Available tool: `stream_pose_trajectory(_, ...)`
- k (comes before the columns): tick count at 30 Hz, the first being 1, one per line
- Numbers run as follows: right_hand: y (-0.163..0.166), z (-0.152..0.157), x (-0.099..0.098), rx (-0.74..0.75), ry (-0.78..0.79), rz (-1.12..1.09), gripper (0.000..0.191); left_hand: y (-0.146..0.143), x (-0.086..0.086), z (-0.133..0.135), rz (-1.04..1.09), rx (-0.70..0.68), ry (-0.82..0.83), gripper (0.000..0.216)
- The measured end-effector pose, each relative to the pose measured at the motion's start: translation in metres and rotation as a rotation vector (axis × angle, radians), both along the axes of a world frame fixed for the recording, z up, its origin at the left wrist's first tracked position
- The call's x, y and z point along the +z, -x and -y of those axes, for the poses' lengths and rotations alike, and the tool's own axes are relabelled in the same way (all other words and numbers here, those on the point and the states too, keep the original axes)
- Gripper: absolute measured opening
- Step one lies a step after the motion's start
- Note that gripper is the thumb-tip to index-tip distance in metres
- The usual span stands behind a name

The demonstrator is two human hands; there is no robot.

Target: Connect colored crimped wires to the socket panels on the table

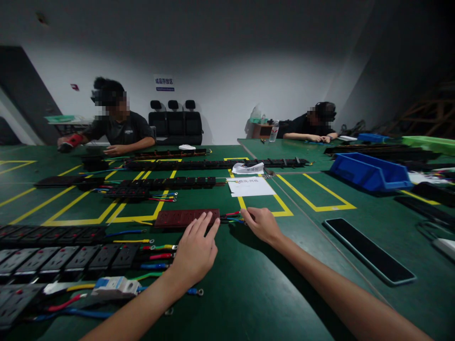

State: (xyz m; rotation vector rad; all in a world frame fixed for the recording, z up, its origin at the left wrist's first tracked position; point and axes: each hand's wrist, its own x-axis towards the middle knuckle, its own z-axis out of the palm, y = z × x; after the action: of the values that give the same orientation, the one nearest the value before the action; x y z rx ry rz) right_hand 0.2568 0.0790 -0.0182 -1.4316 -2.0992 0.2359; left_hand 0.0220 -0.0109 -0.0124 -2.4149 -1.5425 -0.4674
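Observation:
A dark red socket strip lies on the green table, with coloured wires coming out of its right end. My left hand rests with its fingers stretched out flat over the strip's right part, not wrapped round it. Over at the wire ends, my right hand is closed, thumb and fingers pinching the tips of the wires. Its fingertips partly hide those tips. Just left of my left hand lie black socket strips with ring-ended leads, and a white-and-blue circuit breaker.
Beyond lie more black socket strips and a white paper sheet. On the right are a phone and a blue bin. Two people sit across the table; one holds a red-and-black tool.

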Motion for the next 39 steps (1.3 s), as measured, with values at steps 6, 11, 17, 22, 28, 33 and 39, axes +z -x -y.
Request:
stream_pose_trajectory(6, -0.001, 0.0004, -0.002, 0.115, 0.014, 0.016, 0.06, 0.0004, -0.002, -0.0005, 0.023, -0.009, -0.004, 0.056)
stream_pose_trajectory(11, -0.0006, -0.0004, -0.0032, 0.022, -0.032, 0.003, 0.057, -0.0002, -0.0013, -0.0006, -0.001, 0.001, 0.003, 0.057)
stream_pose_trajectory(17, -0.0015, -0.002, -0.0043, -0.085, -0.039, 0.007, 0.056, 0.0005, -0.0027, -0.0013, 0.02, -0.003, -0.008, 0.058)
stream_pose_trajectory(22, -0.0014, -0.0018, -0.005, -0.168, -0.067, 0.014, 0.055, 0.0009, -0.0027, -0.0008, 0.026, -0.003, -0.005, 0.057)
stream_pose_trajectory(28, -0.0007, -0.0011, -0.0025, -0.17, -0.049, 0.033, 0.048, -0.0002, 0.0, -0.0007, 0.007, 0.003, 0.005, 0.056)
stream_pose_trajectory(33, 0.0009, -0.0007, 0.0002, -0.064, -0.001, 0.021, 0.038, -0.0006, 0.0004, -0.0009, -0.01, 0.0, -0.012, 0.057)
stream_pose_trajectory(39, 0.0006, -0.0023, -0.0021, -0.051, -0.02, 0.033, 0.04, -0.0004, 0.0008, 0.0002, 0.007, -0.002, 0.004, 0.057)
